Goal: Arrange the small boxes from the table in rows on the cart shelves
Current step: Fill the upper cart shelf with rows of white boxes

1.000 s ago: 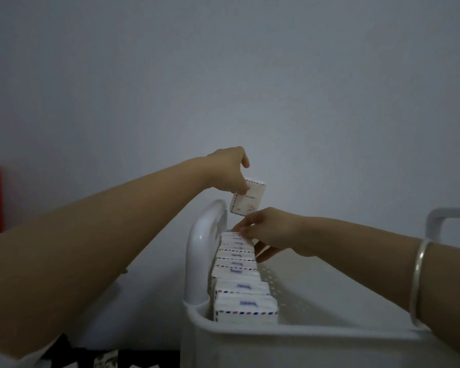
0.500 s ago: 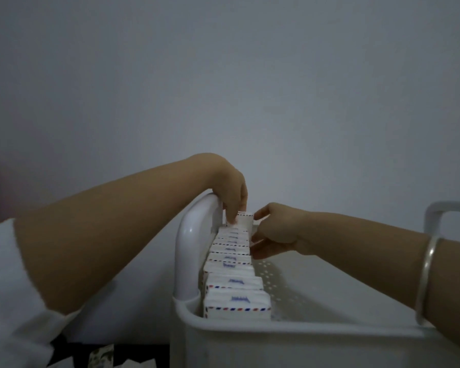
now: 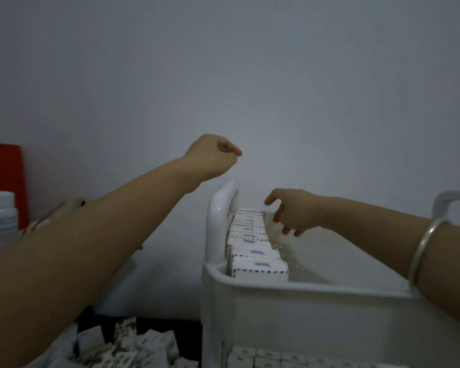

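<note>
Landmark: cart handle [image 3: 218,219] — the white arch at the left end of the top shelf [image 3: 316,287]. All places below refer to it.
Row: the row of boxes [image 3: 252,244] stands on the top shelf directly right of the cart handle and runs from the near rim away toward the wall.
Box attitude: each box stands on edge with its striped face up. The long axis of that face lies across the row, pointing from the cart handle to the right.
Far box: the far box [image 3: 251,212] closes the row, just right of the cart handle's arch.
Left hand: the left hand [image 3: 213,156] is above the cart handle and clear of it. Its fingers are curled together with nothing visible in them.
Right hand: the right hand [image 3: 294,212] is right of the cart handle, fingers loose and drooping apart beside the far box. Contact cannot be confirmed.
Step in hand (judged): squaring the far box into the row.
Procedure: press the far box lightly back against its neighbour and toward the cart handle — faces flush, no gap, no tilt. A hard push could topple the row.
Supply: loose boxes [image 3: 133,346] lie on the desk [image 3: 170,324], below and left of the cart handle.
</note>
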Demonstrator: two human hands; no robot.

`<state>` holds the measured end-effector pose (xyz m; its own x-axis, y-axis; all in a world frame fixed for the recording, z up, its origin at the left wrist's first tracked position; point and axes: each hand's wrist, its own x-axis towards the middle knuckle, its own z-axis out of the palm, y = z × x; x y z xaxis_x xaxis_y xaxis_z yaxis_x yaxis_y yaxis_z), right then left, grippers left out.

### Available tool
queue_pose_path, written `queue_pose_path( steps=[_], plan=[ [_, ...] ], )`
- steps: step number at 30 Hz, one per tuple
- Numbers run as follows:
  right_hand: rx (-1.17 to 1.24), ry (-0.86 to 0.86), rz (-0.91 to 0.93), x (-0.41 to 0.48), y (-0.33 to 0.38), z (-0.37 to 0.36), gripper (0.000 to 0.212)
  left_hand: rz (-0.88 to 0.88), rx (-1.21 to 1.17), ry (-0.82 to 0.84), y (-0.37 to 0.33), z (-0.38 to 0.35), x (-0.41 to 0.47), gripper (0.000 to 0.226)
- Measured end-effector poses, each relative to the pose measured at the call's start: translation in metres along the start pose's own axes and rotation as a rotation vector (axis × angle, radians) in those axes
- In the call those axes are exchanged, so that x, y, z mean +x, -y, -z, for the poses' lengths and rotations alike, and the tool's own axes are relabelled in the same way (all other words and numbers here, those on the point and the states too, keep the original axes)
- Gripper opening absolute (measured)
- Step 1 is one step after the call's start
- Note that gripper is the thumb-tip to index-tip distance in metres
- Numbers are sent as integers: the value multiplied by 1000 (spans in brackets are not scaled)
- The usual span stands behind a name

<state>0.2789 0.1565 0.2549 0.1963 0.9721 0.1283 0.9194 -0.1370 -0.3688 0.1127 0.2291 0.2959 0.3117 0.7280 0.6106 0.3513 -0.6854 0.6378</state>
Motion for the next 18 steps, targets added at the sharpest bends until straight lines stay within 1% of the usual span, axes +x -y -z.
queue_pose_path(
  steps=[2,4,8,9,12,13,16,18],
  plan=[
    [-94,-75,34,-6,3,5,55,20,-91,-73,7,9,-23,21],
    [-209,-170,83,-14,10,11,48,21,-139,-127,17,18,-51,23],
    [-187,-386,233,-53,38,20,15,10,-85,-170,47,31,-117,24],
    [-148,-456,279,-67,46,19,12,14,-68,-161,57,34,-135,25],
    [73,-677,435,-119,69,5,30,85,-29,-74,96,39,-188,24],
    [152,-716,490,-136,75,-4,33,127,-14,-26,110,40,-206,22],
    [319,-722,619,-176,90,-48,34,225,86,95,149,39,-257,21],
    [375,-635,669,-190,100,-85,33,248,204,133,171,42,-288,24]
  ],
)
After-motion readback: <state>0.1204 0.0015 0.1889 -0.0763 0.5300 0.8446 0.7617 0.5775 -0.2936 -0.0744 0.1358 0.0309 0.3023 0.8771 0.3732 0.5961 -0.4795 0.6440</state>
